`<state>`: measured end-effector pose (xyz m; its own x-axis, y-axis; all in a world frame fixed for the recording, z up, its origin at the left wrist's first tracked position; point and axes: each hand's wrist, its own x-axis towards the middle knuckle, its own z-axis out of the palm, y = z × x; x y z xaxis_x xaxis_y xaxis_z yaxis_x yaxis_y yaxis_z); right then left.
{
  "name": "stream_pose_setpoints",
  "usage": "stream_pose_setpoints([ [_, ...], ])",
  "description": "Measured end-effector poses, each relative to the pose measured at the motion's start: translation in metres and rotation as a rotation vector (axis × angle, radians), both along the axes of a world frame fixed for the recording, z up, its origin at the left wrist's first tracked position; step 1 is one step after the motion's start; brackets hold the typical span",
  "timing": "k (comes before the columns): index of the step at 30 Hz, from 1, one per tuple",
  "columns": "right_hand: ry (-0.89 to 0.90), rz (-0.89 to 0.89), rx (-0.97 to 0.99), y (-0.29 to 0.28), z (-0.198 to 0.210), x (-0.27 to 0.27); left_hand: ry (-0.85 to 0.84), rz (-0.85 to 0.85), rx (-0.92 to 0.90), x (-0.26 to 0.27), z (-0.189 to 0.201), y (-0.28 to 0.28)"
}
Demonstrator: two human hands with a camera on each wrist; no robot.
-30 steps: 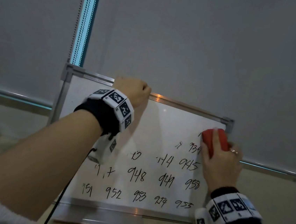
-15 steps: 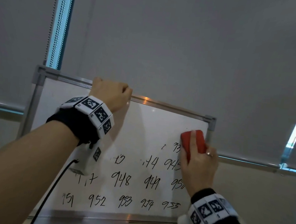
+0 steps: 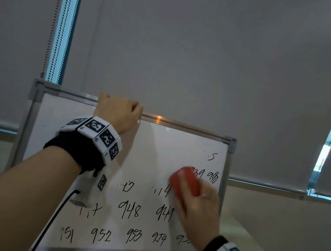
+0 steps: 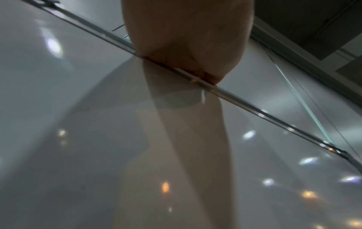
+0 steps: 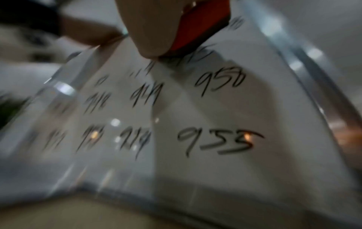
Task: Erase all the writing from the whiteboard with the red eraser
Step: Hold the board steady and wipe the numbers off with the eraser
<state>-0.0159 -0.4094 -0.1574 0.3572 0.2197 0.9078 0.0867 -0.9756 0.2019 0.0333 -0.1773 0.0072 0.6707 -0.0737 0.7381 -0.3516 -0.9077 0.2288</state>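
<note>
Since the frame half a second earlier, the right hand (image 3: 198,208) and the red eraser (image 3: 186,181) have shifted down and to the left across the whiteboard (image 3: 158,149), uncovering "939" and "940" near the right edge; the left hand (image 3: 119,113) has stayed on the top rail.

Materials and shapes: the eraser is a rounded red block, smooth on its back, with a dark pad layer on its underside visible in the right wrist view (image 5: 201,26); the whiteboard is a glossy white rectangular panel in a ribbed metal frame with grey corner caps; its surface reflects ceiling lights in both wrist views.

Position: the eraser lies flat against the board in its right-centre area, over the row beginning "944", and is motion-blurred; the right hand covers it from below and behind, fingers curled round it and pressing it to the panel. The left hand is closed over the top frame rail, fingers wrapped behind the edge.

Handwritten black numbers (image 3: 129,210) remain in the lower rows, 948 through 955, with partial strokes at left; the upper left area is wiped.

Surroundings: grey roller blinds (image 3: 188,56) hang behind the board, with a bead chain (image 3: 51,31) at left; the board stands on a pale beige surface (image 3: 250,246).
</note>
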Motion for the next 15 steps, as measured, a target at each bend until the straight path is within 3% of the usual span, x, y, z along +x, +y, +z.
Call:
stream_pose_setpoints([
  [2, 0.031, 0.059, -0.233, -0.001, -0.006, -0.001, -0.002, -0.012, -0.007, -0.001, 0.0, 0.001],
  [3, 0.026, 0.053, -0.234, -0.008, 0.001, 0.003, -0.008, -0.017, -0.01, -0.003, 0.0, 0.001],
  [7, -0.049, -0.108, 0.24, -0.036, 0.048, 0.008, -0.032, -0.005, 0.001, -0.004, 0.001, 0.002],
  [10, 0.069, -0.214, 0.467, -0.032, 0.055, 0.007, -0.043, 0.007, 0.001, -0.001, 0.0, 0.0],
  [13, 0.113, -0.03, 0.153, -0.003, 0.022, -0.009, -0.042, 0.006, -0.004, 0.001, -0.001, 0.0],
  [15, 0.173, -0.021, -0.037, -0.003, 0.006, -0.013, -0.047, 0.008, 0.0, 0.0, -0.001, 0.0],
])
